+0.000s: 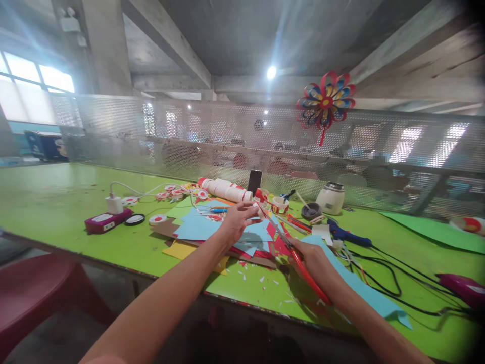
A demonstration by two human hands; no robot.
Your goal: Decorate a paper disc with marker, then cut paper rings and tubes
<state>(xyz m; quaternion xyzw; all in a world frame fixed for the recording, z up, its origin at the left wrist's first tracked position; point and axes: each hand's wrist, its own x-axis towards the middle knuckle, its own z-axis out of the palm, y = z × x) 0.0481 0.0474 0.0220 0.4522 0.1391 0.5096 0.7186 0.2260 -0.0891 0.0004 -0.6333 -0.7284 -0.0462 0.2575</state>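
My right hand is wrapped round the red handles of a pair of scissors. The long blades point up and away, to the left. My left hand is raised over the stacked paper, thumb and forefinger pinched close to the blade tips. What lies between those fingers is too small to make out. Under my left hand are light blue paper sheets with jagged edges, on top of red paper and brown cardboard. White and red paper scraps are scattered on the green table near the front edge.
A white paper-wrapped roll, a phone and a paper tub stand behind the stack. To the right lie a blue glue gun, black cables and green paper. A purple power strip sits left; a red stool stands below.
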